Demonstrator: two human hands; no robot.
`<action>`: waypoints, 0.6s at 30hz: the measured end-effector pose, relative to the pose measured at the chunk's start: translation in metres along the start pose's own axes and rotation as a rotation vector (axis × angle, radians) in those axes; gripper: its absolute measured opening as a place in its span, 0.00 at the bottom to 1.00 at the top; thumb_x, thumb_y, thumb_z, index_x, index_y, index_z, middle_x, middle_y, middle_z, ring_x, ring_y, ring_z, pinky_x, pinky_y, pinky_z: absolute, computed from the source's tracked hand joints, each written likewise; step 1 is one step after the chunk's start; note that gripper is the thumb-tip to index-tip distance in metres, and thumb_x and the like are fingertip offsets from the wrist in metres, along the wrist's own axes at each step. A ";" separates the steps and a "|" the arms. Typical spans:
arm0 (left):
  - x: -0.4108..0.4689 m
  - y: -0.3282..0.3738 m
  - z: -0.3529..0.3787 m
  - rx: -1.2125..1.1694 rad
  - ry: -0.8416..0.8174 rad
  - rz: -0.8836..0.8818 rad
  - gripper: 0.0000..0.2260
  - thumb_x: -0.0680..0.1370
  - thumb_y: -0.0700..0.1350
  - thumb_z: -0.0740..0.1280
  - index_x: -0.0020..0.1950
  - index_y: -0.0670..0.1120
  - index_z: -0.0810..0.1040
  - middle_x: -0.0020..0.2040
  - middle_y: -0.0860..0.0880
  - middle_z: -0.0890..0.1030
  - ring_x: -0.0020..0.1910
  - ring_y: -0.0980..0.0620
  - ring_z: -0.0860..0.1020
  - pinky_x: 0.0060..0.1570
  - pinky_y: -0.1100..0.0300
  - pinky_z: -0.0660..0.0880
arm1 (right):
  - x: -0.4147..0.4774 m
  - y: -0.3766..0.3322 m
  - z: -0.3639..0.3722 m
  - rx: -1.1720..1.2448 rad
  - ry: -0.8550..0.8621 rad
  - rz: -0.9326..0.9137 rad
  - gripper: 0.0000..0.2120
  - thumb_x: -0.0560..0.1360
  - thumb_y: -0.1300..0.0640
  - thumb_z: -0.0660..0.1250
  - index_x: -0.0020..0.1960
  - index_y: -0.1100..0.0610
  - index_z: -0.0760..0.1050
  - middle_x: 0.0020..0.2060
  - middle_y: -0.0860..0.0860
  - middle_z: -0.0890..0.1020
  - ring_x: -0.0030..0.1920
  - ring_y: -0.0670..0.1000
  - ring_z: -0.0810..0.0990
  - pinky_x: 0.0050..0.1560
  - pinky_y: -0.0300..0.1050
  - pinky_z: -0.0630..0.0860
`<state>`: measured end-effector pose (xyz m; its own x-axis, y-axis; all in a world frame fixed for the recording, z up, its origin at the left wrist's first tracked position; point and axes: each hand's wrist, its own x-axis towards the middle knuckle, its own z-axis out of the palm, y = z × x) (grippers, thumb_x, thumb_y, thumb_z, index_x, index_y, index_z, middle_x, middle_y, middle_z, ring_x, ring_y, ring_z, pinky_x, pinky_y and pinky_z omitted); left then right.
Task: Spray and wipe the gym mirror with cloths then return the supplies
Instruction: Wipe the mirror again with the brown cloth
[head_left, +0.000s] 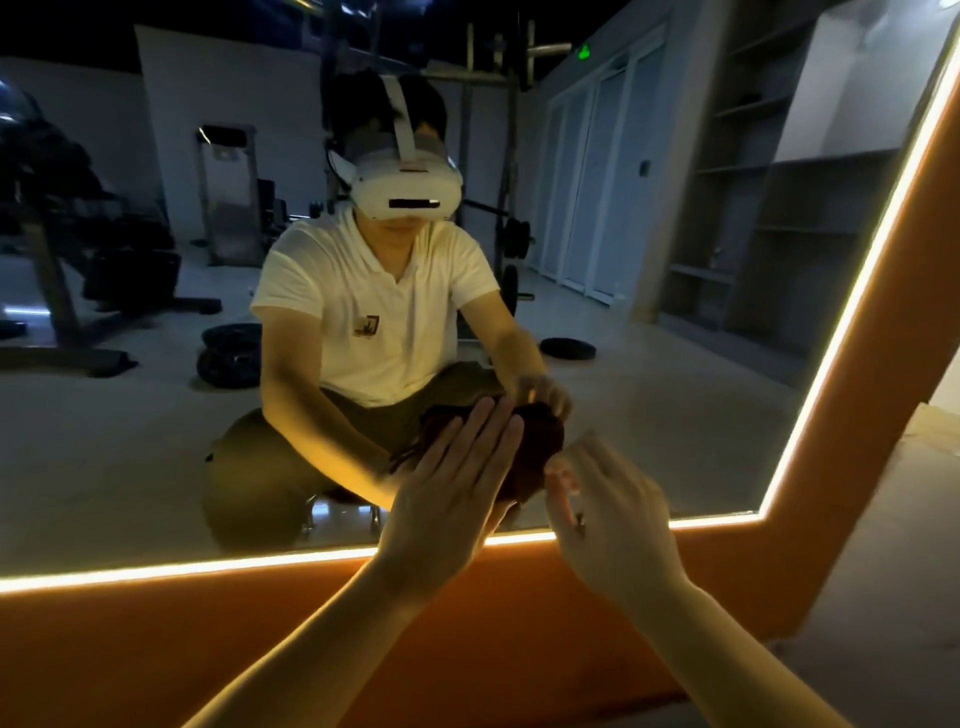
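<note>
Dark cloth at the lower part of the gym mirror, both hands at it.

Wide mirror (156, 441) across most of the view, with broad bare glass to the left of the hands and above them. Orange wall (208, 649) below and at right, a glowing light strip (208, 566) along the mirror's bottom edge and up its slanted right edge. Dark, bunched cloth (535, 441) low at the glass, near the bottom edge and well apart from the right one. Left hand (447, 499) with grip open, fingers straight and together, laid flat over the cloth's left part. Right hand (613, 519) just beside it at the cloth's right edge, fingers curled and blurred; pinching the cloth or only touching it, impossible to tell.
</note>
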<state>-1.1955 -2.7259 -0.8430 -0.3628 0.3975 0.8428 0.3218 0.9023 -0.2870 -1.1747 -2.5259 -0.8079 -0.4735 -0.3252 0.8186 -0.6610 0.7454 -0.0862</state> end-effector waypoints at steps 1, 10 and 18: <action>-0.003 -0.008 -0.004 0.004 -0.006 -0.006 0.37 0.81 0.52 0.71 0.83 0.40 0.58 0.84 0.40 0.57 0.84 0.43 0.55 0.82 0.47 0.53 | 0.000 -0.009 0.005 0.040 -0.030 -0.044 0.06 0.80 0.52 0.62 0.55 0.52 0.74 0.51 0.47 0.80 0.42 0.44 0.80 0.40 0.46 0.82; -0.041 -0.062 -0.049 0.182 -0.148 0.052 0.39 0.77 0.57 0.71 0.83 0.42 0.63 0.84 0.38 0.55 0.83 0.38 0.55 0.75 0.33 0.64 | 0.014 -0.047 0.054 0.032 -0.024 -0.051 0.14 0.77 0.51 0.69 0.60 0.52 0.71 0.59 0.52 0.76 0.56 0.51 0.80 0.52 0.46 0.84; -0.010 -0.096 -0.102 0.031 0.012 -0.068 0.30 0.82 0.56 0.64 0.80 0.42 0.65 0.83 0.40 0.60 0.83 0.40 0.57 0.79 0.35 0.56 | 0.075 -0.050 0.035 0.010 0.244 -0.033 0.18 0.75 0.55 0.72 0.62 0.55 0.72 0.63 0.55 0.72 0.61 0.57 0.77 0.58 0.56 0.81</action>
<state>-1.1336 -2.8336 -0.7772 -0.3723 0.3337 0.8661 0.2696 0.9318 -0.2431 -1.1977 -2.6074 -0.7623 -0.2976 -0.1983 0.9339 -0.6802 0.7305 -0.0617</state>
